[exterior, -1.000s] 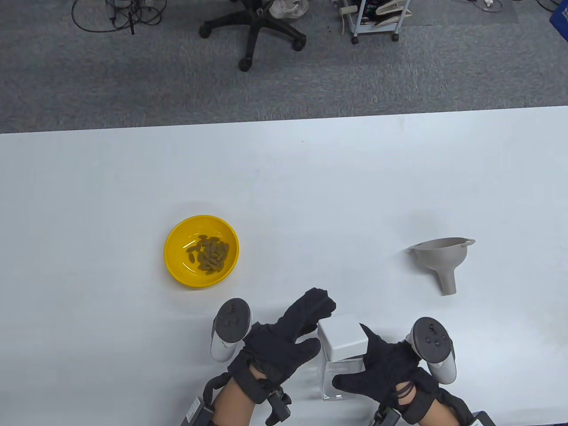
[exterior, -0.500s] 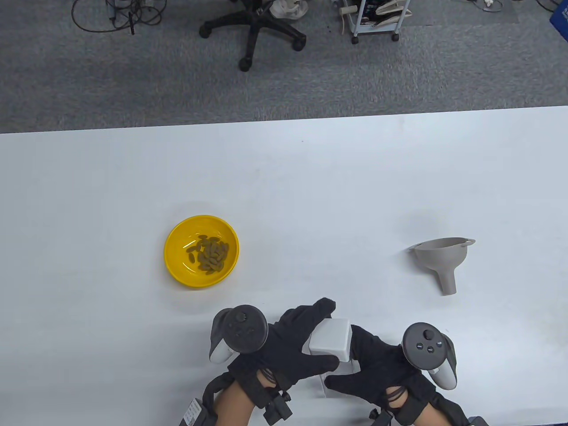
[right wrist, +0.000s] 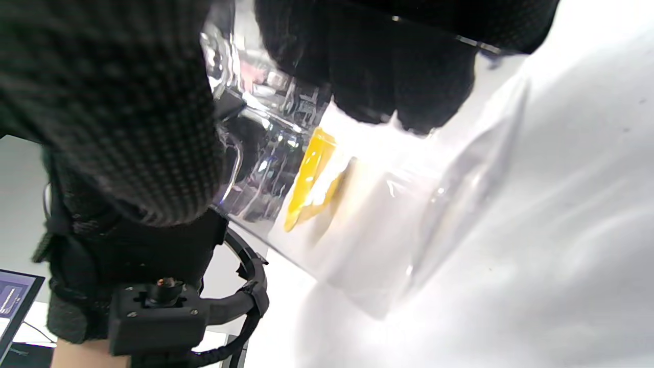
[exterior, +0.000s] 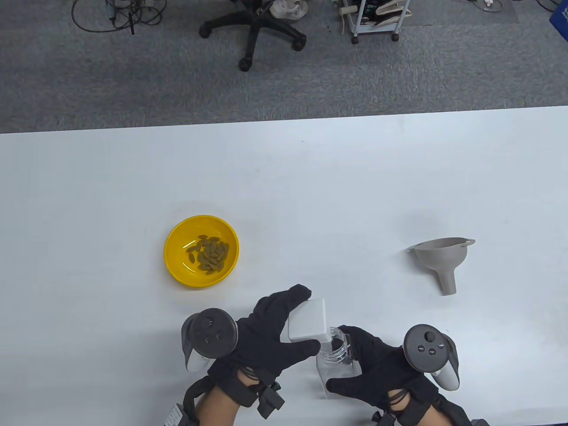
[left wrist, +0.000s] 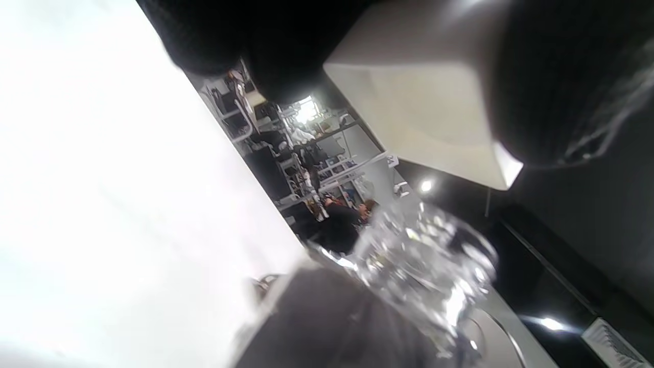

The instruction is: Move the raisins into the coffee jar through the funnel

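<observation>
Near the table's point(exterior: 88, 177) front edge: opening step, left hand point(exterior: 262, 337) gripping lid point(exterior: 307, 326) beside jar point(exterior: 333, 359), right hand point(exterior: 377, 368) holding jar. Next: park lid, fetch funnel point(exterior: 441, 257) from right side.

This looks like an office or a lab. A big white tabletop point(exterior: 284, 186) stands on a grey carpet point(exterior: 133, 88). Behind it are a black chair on wheels point(exterior: 253, 31), a small cart point(exterior: 375, 20) and loose cables point(exterior: 115, 13) on the floor.
</observation>
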Demonstrator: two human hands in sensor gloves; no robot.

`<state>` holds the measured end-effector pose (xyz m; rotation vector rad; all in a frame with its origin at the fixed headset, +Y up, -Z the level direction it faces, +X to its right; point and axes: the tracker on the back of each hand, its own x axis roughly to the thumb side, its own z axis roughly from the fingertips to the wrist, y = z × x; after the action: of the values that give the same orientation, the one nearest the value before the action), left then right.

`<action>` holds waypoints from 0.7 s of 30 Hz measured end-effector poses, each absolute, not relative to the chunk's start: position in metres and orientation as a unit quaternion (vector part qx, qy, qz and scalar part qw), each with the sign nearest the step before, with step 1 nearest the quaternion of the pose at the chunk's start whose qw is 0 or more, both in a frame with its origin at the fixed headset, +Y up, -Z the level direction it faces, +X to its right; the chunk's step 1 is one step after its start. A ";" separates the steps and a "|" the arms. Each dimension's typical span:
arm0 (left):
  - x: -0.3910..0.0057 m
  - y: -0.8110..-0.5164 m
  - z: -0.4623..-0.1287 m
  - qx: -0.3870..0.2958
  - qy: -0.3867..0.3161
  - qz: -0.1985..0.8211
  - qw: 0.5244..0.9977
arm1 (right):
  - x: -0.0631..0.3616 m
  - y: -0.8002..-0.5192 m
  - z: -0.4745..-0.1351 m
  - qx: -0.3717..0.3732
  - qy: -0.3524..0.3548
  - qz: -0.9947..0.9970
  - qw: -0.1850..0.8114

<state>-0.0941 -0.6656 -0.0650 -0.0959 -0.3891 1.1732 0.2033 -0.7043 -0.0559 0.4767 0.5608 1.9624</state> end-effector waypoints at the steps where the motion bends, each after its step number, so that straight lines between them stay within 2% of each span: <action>1: -0.102 -0.663 -0.064 -0.047 -0.174 0.533 0.826 | 0.205 -0.703 -0.055 0.200 0.228 0.814 0.495; 10: -0.146 -0.662 -0.049 -0.067 -0.136 0.346 0.926 | 0.214 -0.695 -0.057 0.199 0.204 0.821 0.495; 16: -0.140 -0.688 -0.043 -0.103 -0.127 0.190 0.968 | 0.214 -0.694 -0.056 0.209 0.201 0.822 0.489; 21: -0.120 -0.714 -0.040 -0.142 -0.146 0.107 0.973 | 0.214 -0.695 -0.056 0.213 0.199 0.825 0.485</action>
<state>-0.1197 -0.7140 -0.0401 -0.2857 -0.2947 0.2167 0.2136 -0.6945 -0.0558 0.5194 0.4848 2.0079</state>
